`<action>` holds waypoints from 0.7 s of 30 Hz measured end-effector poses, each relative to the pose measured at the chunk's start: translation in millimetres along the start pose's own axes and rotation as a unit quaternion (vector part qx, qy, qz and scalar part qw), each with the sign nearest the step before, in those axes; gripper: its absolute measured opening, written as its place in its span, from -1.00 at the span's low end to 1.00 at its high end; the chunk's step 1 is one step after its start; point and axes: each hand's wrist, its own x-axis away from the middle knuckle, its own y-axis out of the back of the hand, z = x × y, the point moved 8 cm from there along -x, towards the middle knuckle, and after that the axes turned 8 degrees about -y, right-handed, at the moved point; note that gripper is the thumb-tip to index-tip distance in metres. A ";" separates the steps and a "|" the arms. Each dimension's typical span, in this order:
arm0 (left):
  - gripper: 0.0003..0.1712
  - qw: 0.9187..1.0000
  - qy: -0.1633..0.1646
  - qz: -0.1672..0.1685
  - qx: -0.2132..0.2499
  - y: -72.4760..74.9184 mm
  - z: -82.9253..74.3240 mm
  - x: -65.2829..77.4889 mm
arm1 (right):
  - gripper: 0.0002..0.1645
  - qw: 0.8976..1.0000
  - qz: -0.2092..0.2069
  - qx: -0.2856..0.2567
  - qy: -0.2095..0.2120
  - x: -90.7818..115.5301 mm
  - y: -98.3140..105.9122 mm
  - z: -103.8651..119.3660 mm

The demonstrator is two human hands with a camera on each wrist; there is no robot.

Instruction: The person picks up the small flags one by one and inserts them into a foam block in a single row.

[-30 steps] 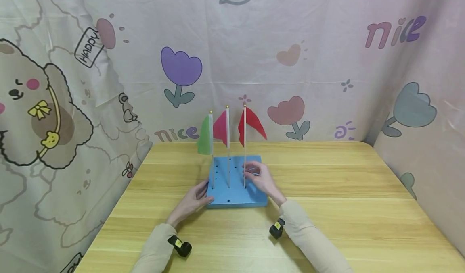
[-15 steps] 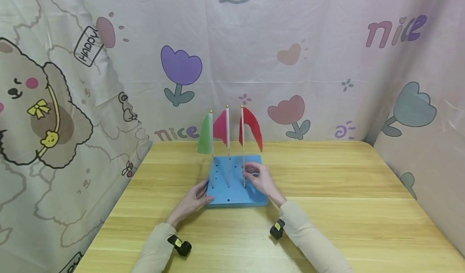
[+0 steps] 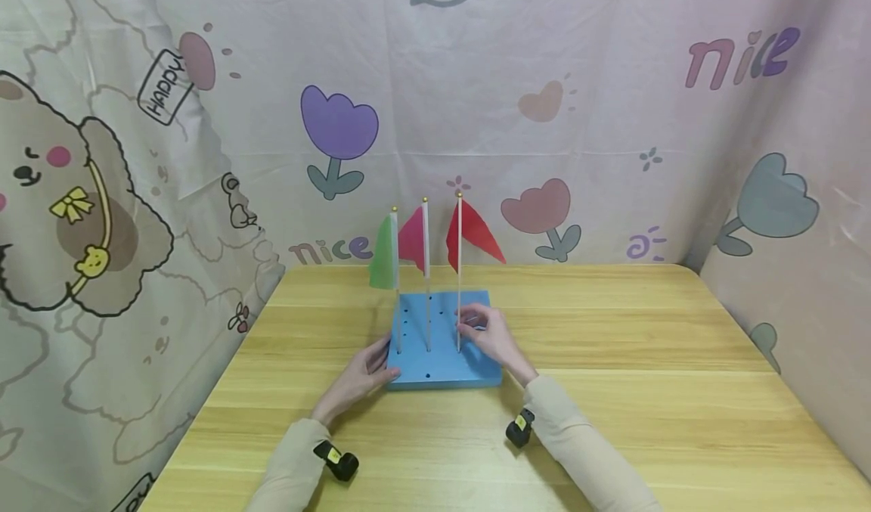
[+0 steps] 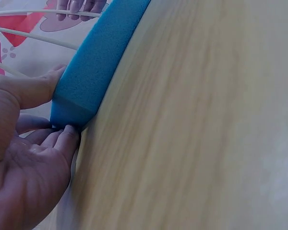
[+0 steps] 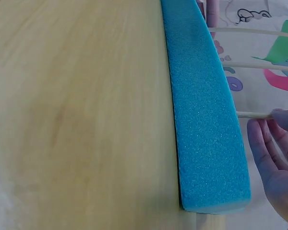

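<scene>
A blue foam board [image 3: 469, 372] with several small holes lies on the table. Three flags on thin sticks stand in a row in it: a green flag [image 3: 384, 255] at left, a pink flag [image 3: 413, 240] in the middle and a red flag [image 3: 478, 236] at right. My right hand [image 3: 493, 334] pinches the red flag's stick low down, between thumb and fingers, as the right wrist view also shows. With the thumb on top and fingers against its side, my left hand [image 4: 33, 158] holds the board's left edge. The red flag's stick end is at a hole; its depth is hidden.
The wooden table [image 3: 646, 391] extends on both sides of the board. Behind and beside it hangs a printed cloth [image 3: 435, 103]. Small black wrist cameras sit on both sleeves.
The red flag's top leaned slightly left half a second ago and is now back to the right, its cloth spread wider. Both hands have stayed nearly in place.
</scene>
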 end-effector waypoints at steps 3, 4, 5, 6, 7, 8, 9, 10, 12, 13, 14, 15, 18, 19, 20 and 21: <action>0.00 1.000 0.003 -0.001 -0.002 0.2 0.3 0.0 | -0.67 1.000 0.003 0.002 -0.012 -0.8 -0.5 -0.4; 0.01 1.000 0.004 -0.001 -0.003 0.3 0.3 0.1 | -0.66 1.000 0.005 0.003 -0.015 -1.0 -0.8 -0.6; 0.01 1.000 0.006 -0.001 -0.003 0.5 0.4 0.1 | -0.65 1.000 0.006 0.004 -0.017 -1.0 -1.1 -0.6; 0.01 1.000 0.007 -0.001 -0.002 0.4 0.6 -0.3 | -0.64 1.000 0.008 0.005 -0.019 -1.0 -1.0 -0.7; 0.01 1.000 0.007 -0.002 -0.002 0.3 0.7 -0.6 | -0.63 1.000 0.008 0.003 -0.021 -0.7 -0.7 -0.8; 0.01 1.000 0.008 -0.001 -0.001 0.0 0.8 -0.9 | -0.62 1.000 0.009 0.002 -0.022 -0.2 -0.4 -1.0; 0.01 1.000 0.008 -0.001 -0.002 -0.1 0.8 -1.1 | -0.62 1.000 0.009 0.000 -0.021 0.3 0.2 -1.0; 0.01 1.000 0.008 -0.001 -0.002 -0.1 0.7 -1.4 | -0.61 1.000 0.008 -0.003 -0.021 0.9 0.8 -1.1; 0.01 1.000 0.007 0.000 -0.005 -0.2 0.3 -1.9 | -0.59 1.000 0.008 -0.013 -0.019 2.2 2.5 -1.4; 0.01 1.000 0.006 0.000 -0.005 -0.1 0.0 -1.9 | -0.58 1.000 0.008 -0.018 -0.017 3.2 3.7 -1.6; 0.01 1.000 0.006 -0.001 -0.005 0.1 -0.3 -1.8 | -0.57 1.000 0.006 -0.021 -0.014 4.4 5.4 -1.4; 0.01 1.000 0.005 -0.001 -0.005 0.5 -0.5 -1.9 | -0.56 1.000 0.006 -0.025 -0.015 5.8 7.4 -1.4; 0.02 1.000 0.007 0.000 0.003 1.6 -1.9 -1.1 | -0.55 1.000 0.005 -0.029 -0.009 14.8 18.1 6.9; 0.03 1.000 0.007 -0.003 0.003 3.0 -2.6 -0.7 | -0.55 1.000 0.001 -0.026 -0.005 19.0 23.5 11.2; 0.03 1.000 0.006 -0.006 -0.001 5.2 -3.3 -0.3 | -0.55 1.000 -0.001 -0.022 0.001 23.7 29.5 15.4; 0.02 1.000 0.005 -0.011 -0.006 8.0 -4.5 0.1 | -0.55 1.000 -0.004 -0.016 0.007 28.8 36.1 19.2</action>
